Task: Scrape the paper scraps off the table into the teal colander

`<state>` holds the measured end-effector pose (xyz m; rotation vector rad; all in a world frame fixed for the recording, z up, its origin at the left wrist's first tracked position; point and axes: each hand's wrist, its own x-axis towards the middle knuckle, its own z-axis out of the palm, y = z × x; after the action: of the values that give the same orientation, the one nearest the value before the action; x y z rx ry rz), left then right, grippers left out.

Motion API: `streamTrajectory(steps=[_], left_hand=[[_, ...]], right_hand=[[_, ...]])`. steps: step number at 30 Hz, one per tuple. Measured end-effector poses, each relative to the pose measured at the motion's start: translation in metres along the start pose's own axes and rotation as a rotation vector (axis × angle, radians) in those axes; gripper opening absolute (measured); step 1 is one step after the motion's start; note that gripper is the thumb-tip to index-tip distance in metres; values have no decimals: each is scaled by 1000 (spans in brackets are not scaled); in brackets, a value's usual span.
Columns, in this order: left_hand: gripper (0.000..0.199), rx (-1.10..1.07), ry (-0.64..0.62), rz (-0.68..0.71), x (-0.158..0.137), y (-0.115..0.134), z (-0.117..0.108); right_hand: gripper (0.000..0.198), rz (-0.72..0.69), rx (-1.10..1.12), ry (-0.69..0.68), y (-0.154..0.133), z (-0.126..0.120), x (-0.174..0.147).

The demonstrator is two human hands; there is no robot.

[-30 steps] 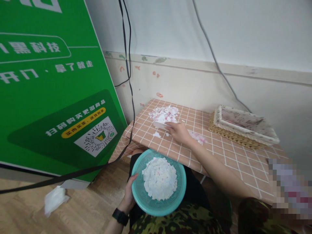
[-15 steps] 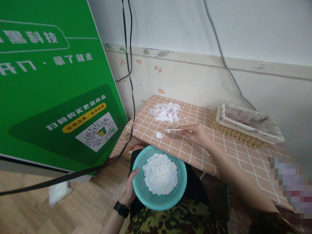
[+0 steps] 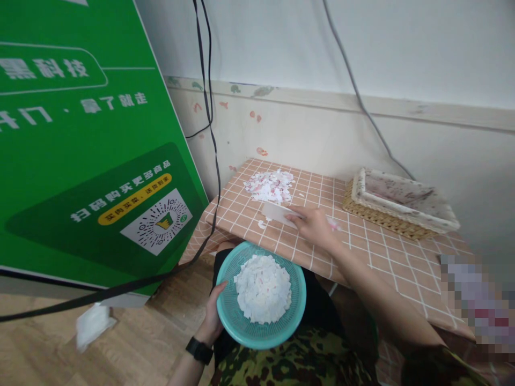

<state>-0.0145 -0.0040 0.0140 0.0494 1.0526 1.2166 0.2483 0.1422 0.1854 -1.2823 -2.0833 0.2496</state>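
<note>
My left hand (image 3: 216,309) grips the left rim of a teal plastic colander (image 3: 298,300), which rests on my lap. A heap of small white paper scraps (image 3: 263,289) fills its middle. Over the table, my right hand (image 3: 314,221) is closed on a flat white card (image 3: 277,214), its broad face showing. By the card's lower left edge lies a small white scrap (image 3: 262,224). Just behind the card is a loose pile of white and pinkish scraps (image 3: 270,185). A pinkish-white bit (image 3: 333,224) shows beside my right wrist; I cannot tell whether it belongs to the card.
A lined wicker basket (image 3: 394,214) stands on the checked tablecloth (image 3: 322,187) to the right. At far right is a blurred-out item (image 3: 475,305). A green printed cabinet (image 3: 100,161) rises on the left, with a black strap (image 3: 161,276) crossing before it. A white bag (image 3: 94,324) lies on the floor.
The card in my right hand has turned from edge-on to showing its broad face, over the spot beside the small scraps. My left hand still holds the colander. The view has shifted slightly.
</note>
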Motion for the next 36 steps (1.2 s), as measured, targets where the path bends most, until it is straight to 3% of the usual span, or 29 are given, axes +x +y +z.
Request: streamTrajectory(steps=[7, 13, 29, 36], left_hand=[[18, -20, -20, 5, -2, 1, 4], [18, -5, 20, 20, -3, 3, 3], [17, -3, -11, 43, -4, 3, 6], [17, -13, -7, 19, -6, 4, 7]], right_hand=[[27, 12, 38, -16, 7, -3, 3], [27, 93, -3, 82, 19, -10, 3], [28, 16, 69, -10, -4, 13, 12], [28, 66, -39, 97, 9, 6, 13]])
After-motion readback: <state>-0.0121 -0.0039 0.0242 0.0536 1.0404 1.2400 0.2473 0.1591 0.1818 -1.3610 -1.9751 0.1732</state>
